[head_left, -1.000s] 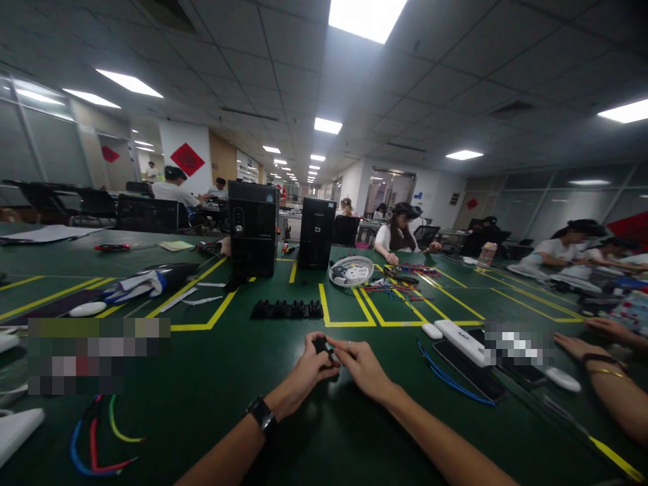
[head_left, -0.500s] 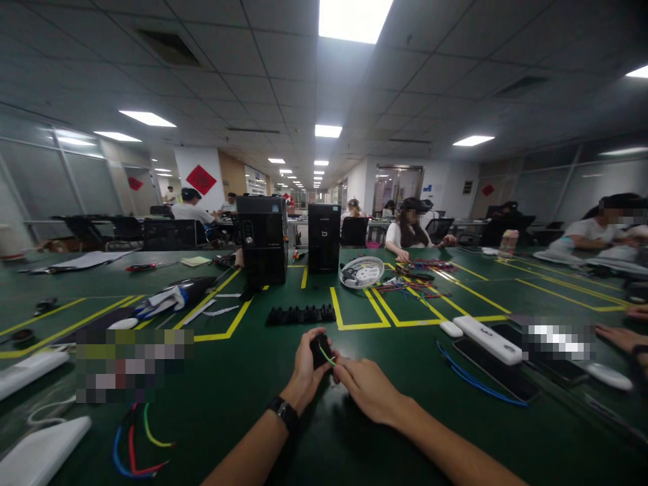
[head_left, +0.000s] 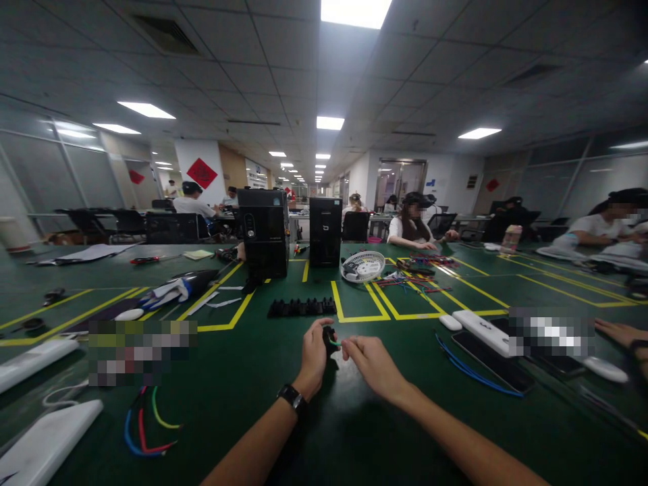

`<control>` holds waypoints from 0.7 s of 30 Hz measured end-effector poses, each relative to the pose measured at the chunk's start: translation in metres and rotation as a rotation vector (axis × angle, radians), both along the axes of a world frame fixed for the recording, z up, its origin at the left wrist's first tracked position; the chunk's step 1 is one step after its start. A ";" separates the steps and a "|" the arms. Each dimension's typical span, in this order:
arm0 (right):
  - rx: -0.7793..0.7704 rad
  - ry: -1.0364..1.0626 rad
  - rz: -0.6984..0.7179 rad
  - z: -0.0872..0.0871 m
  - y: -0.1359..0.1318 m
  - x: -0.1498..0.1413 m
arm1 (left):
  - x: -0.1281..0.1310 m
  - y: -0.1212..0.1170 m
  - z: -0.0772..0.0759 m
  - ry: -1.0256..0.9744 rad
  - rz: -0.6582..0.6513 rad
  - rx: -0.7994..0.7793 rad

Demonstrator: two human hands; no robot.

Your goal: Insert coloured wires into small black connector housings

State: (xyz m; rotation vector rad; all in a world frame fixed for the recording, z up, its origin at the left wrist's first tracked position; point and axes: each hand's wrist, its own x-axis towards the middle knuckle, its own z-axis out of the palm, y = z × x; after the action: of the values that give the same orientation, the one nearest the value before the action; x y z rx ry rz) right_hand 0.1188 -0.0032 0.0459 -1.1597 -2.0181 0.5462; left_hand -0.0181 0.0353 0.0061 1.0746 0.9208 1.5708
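Note:
My left hand point(head_left: 312, 356) is closed round a small black connector block point(head_left: 329, 335) held just above the green table point(head_left: 243, 398). My right hand point(head_left: 372, 363) pinches the end of a short green wire point(head_left: 335, 343) that runs into the block. The two hands are a few centimetres apart. A black watch point(head_left: 292, 397) sits on my left wrist. A row of several black connector blocks point(head_left: 302, 308) lies on the table just beyond my hands.
Loose coloured wires point(head_left: 146, 426) lie at the near left, blue wires point(head_left: 473, 370) and a phone point(head_left: 493, 352) to the right. Two black computer towers point(head_left: 263, 231) stand further back, beside a white basket point(head_left: 362, 265). Another person's hand point(head_left: 618, 332) rests at the right edge. Other people sit at the far side.
My hands have drawn slightly apart, and the green wire now shows between the block and my right fingers. The camera view has tipped up a little.

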 end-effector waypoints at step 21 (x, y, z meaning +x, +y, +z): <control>-0.080 -0.038 0.028 -0.028 -0.009 -0.030 | 0.004 0.012 -0.011 -0.082 0.109 -0.068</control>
State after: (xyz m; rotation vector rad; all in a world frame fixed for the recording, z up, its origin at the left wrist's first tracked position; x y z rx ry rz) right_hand 0.0887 -0.0124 0.0184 -1.1992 -2.0637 0.6288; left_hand -0.0145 0.0471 -0.0045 0.9193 0.9839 1.6488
